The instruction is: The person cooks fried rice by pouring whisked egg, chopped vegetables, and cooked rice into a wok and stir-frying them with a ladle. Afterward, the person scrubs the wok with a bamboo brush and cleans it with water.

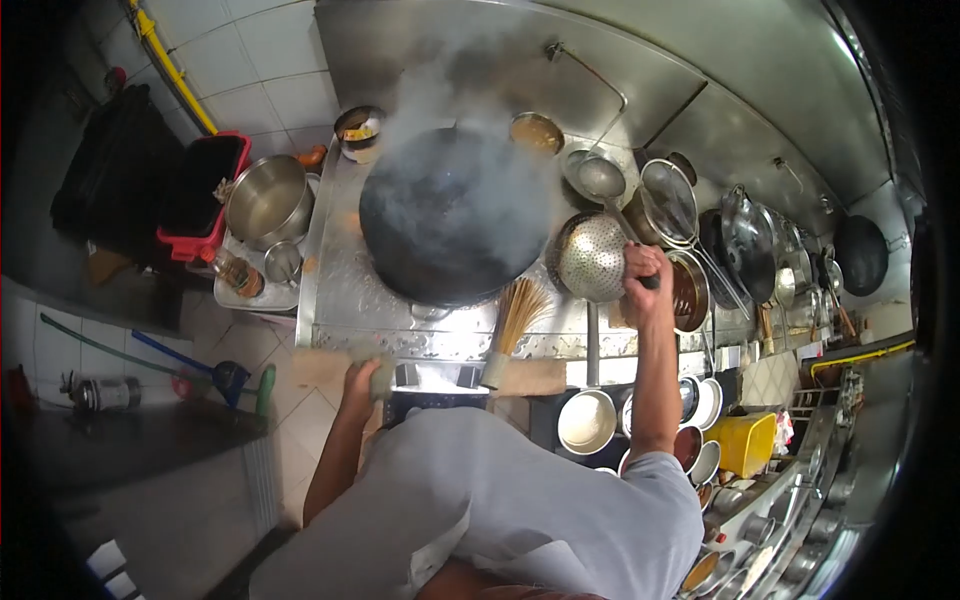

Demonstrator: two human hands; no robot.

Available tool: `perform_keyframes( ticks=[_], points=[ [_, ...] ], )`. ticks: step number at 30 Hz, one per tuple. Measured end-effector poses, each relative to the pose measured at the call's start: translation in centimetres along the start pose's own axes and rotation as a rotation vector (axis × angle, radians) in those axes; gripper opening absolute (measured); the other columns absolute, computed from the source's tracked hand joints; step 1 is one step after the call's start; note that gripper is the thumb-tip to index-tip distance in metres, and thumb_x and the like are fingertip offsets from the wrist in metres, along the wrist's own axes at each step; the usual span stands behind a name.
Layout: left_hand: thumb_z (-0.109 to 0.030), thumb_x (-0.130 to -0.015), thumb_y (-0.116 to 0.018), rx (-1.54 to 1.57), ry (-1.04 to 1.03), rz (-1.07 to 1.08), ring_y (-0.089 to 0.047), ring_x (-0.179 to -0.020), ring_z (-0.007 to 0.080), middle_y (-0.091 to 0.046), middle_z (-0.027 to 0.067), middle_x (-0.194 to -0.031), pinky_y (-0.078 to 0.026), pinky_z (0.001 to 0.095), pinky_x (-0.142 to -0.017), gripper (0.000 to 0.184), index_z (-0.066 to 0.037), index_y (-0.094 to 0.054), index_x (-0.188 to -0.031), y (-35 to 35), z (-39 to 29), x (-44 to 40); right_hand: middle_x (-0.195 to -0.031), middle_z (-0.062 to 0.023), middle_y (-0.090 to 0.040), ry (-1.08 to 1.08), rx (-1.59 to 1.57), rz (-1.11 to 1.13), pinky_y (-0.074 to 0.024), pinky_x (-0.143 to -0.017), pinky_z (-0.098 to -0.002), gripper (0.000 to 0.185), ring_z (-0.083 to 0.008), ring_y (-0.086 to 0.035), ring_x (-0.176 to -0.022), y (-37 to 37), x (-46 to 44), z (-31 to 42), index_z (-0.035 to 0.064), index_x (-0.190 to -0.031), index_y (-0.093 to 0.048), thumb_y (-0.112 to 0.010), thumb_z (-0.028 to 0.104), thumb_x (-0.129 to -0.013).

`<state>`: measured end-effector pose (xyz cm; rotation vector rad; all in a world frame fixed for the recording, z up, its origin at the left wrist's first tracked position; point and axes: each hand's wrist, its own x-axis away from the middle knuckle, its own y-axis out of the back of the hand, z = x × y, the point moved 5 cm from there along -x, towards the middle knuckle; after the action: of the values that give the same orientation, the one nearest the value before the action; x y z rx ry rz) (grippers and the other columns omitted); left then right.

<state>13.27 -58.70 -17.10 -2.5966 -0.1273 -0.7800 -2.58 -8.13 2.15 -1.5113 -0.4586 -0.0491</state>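
My right hand (645, 272) is closed around the dark-tipped handle of a ladle (601, 178). The ladle's bowl points away from me, over a round metal vessel at the back of the stove. Just left of that hand lies a perforated strainer (590, 262), its handle towards me. At the stove's front edge my left hand (360, 388) is closed on a greyish-green cloth (381, 378). Ahead of it sits a large black wok (440, 240), with smoke hiding part of its inside. A bamboo wok brush (517, 318) leans at the front edge.
A steel pot (268, 203) and an oil bottle (236, 274) stand on a tray at left. Behind the wok are a small bowl (360, 132) and a pan of brownish liquid (537, 133). A wire-mesh strainer (668, 203) and several seasoning pots (587, 421) are at right.
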Motion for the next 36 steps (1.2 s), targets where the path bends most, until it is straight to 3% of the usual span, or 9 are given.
perform_keyframes(
  ticks=[6,12,22,26,28,30,31,34,36],
  points=[
    [-0.059,-0.097,-0.038,0.097,0.261,-0.111,-0.062,-0.078,0.0214,-0.065,0.0052,-0.099,-0.048,0.0374,-0.059,0.054,-0.013,-0.057,-0.119,-8.7,-1.1,-7.6,-0.069,0.0004,-0.047,-0.061,-0.076,0.057,-0.0396,-0.039,-0.0203,0.027,-0.0052,-0.048,-0.049,-3.8,8.9,-10.1,-0.0121,-0.109,-0.048,-0.044,0.006,-0.090],
    [-0.053,-0.088,-0.057,0.033,0.416,-0.050,-0.061,-0.087,0.0283,-0.061,0.0088,-0.108,-0.047,0.0513,-0.072,0.048,-0.016,-0.054,-0.118,-14.4,-0.6,-11.1,-0.071,-0.0019,-0.049,-0.130,-0.142,0.006,-0.0424,-0.036,-0.0210,0.035,-0.0079,-0.051,-0.049,-1.2,13.9,-17.8,-0.0117,-0.118,-0.044,-0.042,0.009,-0.089],
    [-0.038,-0.084,-0.061,0.005,0.297,-0.105,-0.060,-0.080,0.0210,-0.061,0.0041,-0.095,-0.045,0.0427,-0.062,0.032,-0.017,-0.055,-0.108,-13.9,-1.2,-10.6,-0.061,-0.0025,-0.041,-0.025,1.034,-0.473,-0.0368,-0.031,-0.0273,0.024,-0.0110,-0.039,-0.037,7.1,16.1,-20.4,0.0023,-0.105,-0.047,-0.051,0.003,-0.081],
    [-0.039,-0.084,-0.061,-0.005,0.315,-0.155,-0.060,-0.080,0.0201,-0.061,0.0033,-0.095,-0.044,0.0406,-0.059,0.032,-0.018,-0.055,-0.107,-14.0,-1.5,-10.3,-0.066,-0.0062,-0.049,0.288,1.308,-0.537,-0.0460,-0.040,-0.0333,0.036,-0.0191,-0.049,-0.043,15.4,16.0,-19.2,0.0012,-0.115,-0.042,-0.052,-0.002,-0.081],
    [-0.039,-0.083,-0.061,0.001,0.326,-0.148,-0.059,-0.080,0.0199,-0.061,0.0030,-0.095,-0.044,0.0403,-0.059,0.032,-0.018,-0.055,-0.106,-14.2,-1.7,-9.9,-0.072,-0.0134,-0.056,0.856,1.963,-0.425,-0.0457,-0.048,-0.0428,0.042,-0.0297,-0.057,-0.050,21.7,15.0,-18.0,0.0005,-0.120,-0.040,-0.054,0.000,-0.081],
    [-0.039,-0.083,-0.062,0.006,0.333,-0.138,-0.059,-0.079,0.0197,-0.061,0.0026,-0.095,-0.044,0.0400,-0.059,0.032,-0.019,-0.055,-0.106,-14.2,-1.7,-10.0,-0.081,-0.0248,-0.063,0.888,1.920,-0.619,-0.0457,-0.061,-0.0531,0.039,-0.0457,-0.063,-0.069,24.5,14.6,-18.8,0.0002,-0.118,-0.041,-0.056,0.003,-0.083],
    [-0.039,-0.084,-0.062,0.007,0.326,-0.151,-0.060,-0.084,0.0225,-0.061,0.0054,-0.100,-0.046,0.0455,-0.064,0.038,-0.016,-0.054,-0.112,-13.9,-1.5,-10.2,-0.086,-0.0318,-0.063,0.620,2.021,-0.871,-0.0456,-0.066,-0.0577,0.037,-0.0519,-0.061,-0.079,24.7,14.8,-19.1,-0.0003,-0.116,-0.041,-0.059,0.009,-0.085],
    [-0.039,-0.083,-0.063,0.001,0.324,-0.156,-0.060,-0.092,0.0246,-0.060,0.0073,-0.106,-0.047,0.0510,-0.072,0.044,-0.013,-0.052,-0.118,-13.6,-1.5,-10.6,-0.072,-0.0258,-0.061,0.572,2.209,-1.040,-0.0483,-0.064,-0.0542,0.037,-0.0460,-0.063,-0.071,29.7,14.1,-19.7,-0.0012,-0.115,-0.039,-0.059,0.013,-0.087],
    [-0.039,-0.083,-0.063,-0.001,0.337,-0.125,-0.060,-0.089,0.0239,-0.060,0.0062,-0.103,-0.046,0.0492,-0.071,0.041,-0.015,-0.053,-0.114,-13.3,-1.0,-11.1,-0.090,-0.0291,-0.063,0.408,2.118,-1.071,-0.0464,-0.070,-0.0576,0.045,-0.0475,-0.063,-0.080,31.1,13.7,-19.8,-0.0022,-0.122,-0.037,-0.059,0.018,-0.088]
  ],
)
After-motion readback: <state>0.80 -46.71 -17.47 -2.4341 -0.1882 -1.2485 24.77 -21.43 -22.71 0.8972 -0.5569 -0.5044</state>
